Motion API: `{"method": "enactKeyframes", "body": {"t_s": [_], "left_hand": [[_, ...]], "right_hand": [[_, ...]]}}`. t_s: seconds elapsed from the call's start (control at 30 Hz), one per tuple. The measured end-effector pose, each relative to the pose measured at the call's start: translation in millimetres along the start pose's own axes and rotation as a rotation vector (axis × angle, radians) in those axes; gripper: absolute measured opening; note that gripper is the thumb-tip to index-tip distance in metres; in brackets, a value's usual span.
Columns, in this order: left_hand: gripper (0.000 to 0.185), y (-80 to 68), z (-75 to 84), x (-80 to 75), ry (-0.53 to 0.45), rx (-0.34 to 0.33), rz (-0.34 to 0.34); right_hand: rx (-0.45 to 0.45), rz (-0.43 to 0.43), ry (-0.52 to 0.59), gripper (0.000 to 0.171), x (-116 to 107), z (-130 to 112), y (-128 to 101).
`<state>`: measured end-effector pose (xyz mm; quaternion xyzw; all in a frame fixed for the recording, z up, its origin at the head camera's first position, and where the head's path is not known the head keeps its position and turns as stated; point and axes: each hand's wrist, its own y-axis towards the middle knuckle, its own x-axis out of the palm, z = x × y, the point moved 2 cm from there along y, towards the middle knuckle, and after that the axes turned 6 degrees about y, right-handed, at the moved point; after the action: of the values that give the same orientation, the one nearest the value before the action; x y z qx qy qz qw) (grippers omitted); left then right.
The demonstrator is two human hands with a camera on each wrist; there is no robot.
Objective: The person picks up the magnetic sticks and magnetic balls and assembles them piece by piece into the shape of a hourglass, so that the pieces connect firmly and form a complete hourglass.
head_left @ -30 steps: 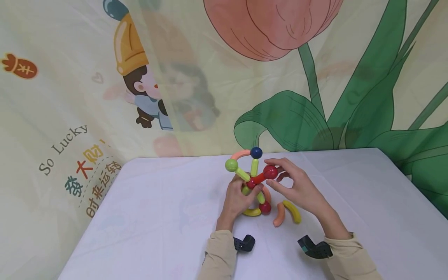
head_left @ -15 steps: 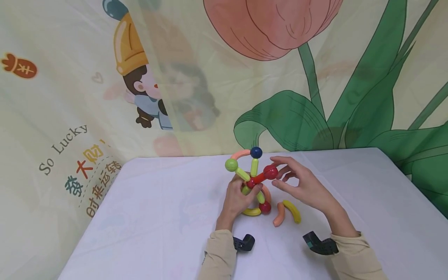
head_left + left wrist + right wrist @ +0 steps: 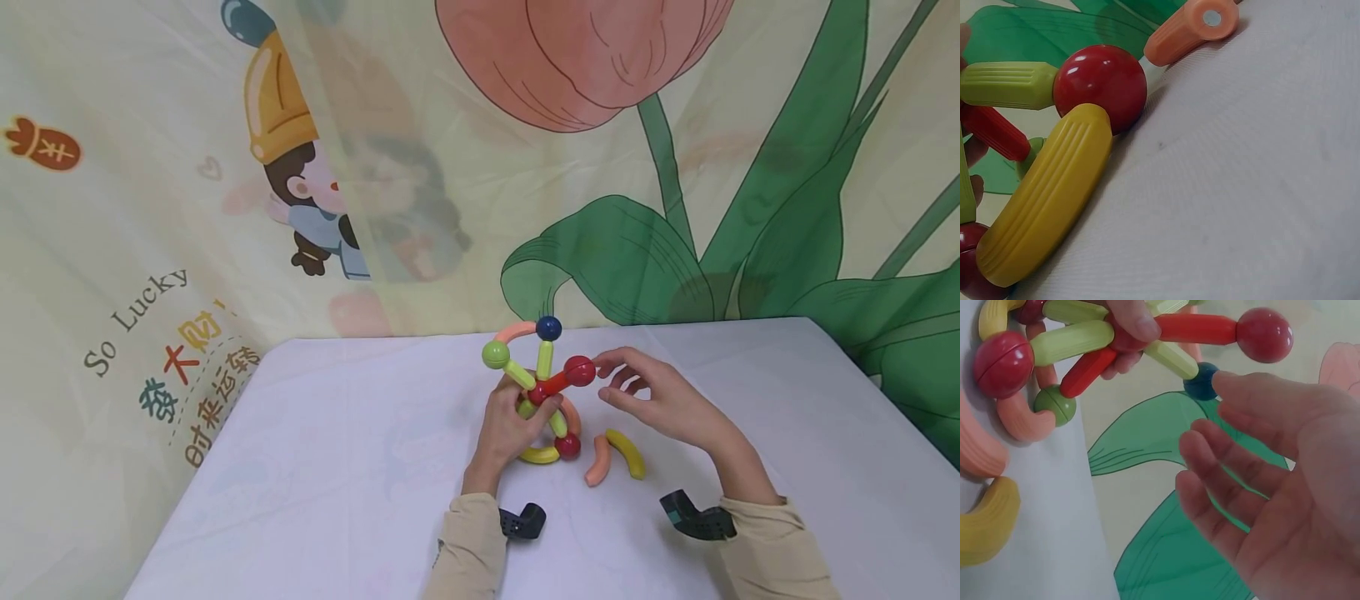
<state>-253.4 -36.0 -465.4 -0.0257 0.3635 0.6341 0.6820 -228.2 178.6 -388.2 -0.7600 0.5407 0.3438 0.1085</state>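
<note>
White cloth covers the counter, and a printed curtain hangs behind it. Going from left to right, the toy structure of plastic rods and balls is met first, about the middle of the counter. It is gripped at its centre by the left hand, whose fingers are curled round the rods near the red hub. A green ball is seen at its upper left, a dark blue ball at its top, and a red ball on a red rod at its right. Its lower part, with a yellow curved rod and a second red ball, rests on the cloth.

Just right of the upper red ball the right hand is found, loosely open and holding nothing. One second ago its fingertips were closed round this ball; now they are drawn back and apart from it or barely at it, and the wrist has moved to the right. From this it is judged that the ball has been joined to the rod and released.

Below this hand an orange curved rod and a yellow curved piece lie loose, side by side, on the counter. No container is visible in any view.
</note>
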Motion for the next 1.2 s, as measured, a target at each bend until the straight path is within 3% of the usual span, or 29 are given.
{"method": "enactKeyframes", "body": {"t_s": [0.43,0.7,1.2], "left_hand": [[0.031,-4.0,0.6,0.8,0.004,-0.010,-0.013],[0.033,-1.8,-0.5,0.5,-0.026,-0.026,-0.013],[0.030,-1.6,-0.1,0.2,-0.031,-0.019,-0.019]], "right_hand": [[0.255,-0.321,0.003,0.027,10,25,-6],[0.422,-0.399,-0.053,0.034,21,34,-8],[0.495,-0.441,-0.103,0.027,23,39,-11]]}}
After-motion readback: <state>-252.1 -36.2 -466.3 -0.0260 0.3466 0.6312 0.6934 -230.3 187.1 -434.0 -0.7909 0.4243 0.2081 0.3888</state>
